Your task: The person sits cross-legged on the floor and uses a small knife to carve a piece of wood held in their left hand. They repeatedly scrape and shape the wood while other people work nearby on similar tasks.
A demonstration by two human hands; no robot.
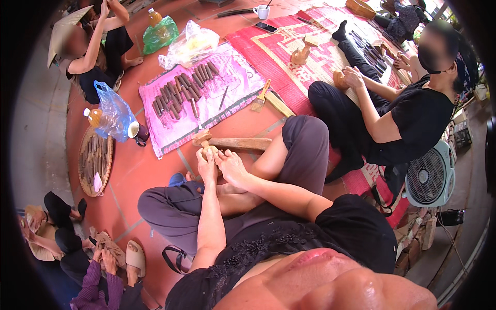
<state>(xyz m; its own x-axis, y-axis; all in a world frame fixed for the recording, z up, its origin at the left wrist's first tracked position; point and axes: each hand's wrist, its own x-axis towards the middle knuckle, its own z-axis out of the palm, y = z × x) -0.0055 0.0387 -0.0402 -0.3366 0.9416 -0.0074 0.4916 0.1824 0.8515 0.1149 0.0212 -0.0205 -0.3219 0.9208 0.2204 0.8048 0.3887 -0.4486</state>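
The carved wooden piece [201,138] is at the far side of the person's two hands, its long axis running from near to far and leaning left. The left hand [207,166] has its fingers wrapped about the near end, so that grip is grasping the wood and is the nearer one. The right hand [232,167] comes in from the right with fingers curled at the same end; I cannot tell whether its grip pinches the wood or a small tool. A wooden bar [243,144] lies left to right just beyond the right hand. Farther off, dark-handled tools [178,92] lie on a pink cloth [240,72] over the tiled floor [121,178].
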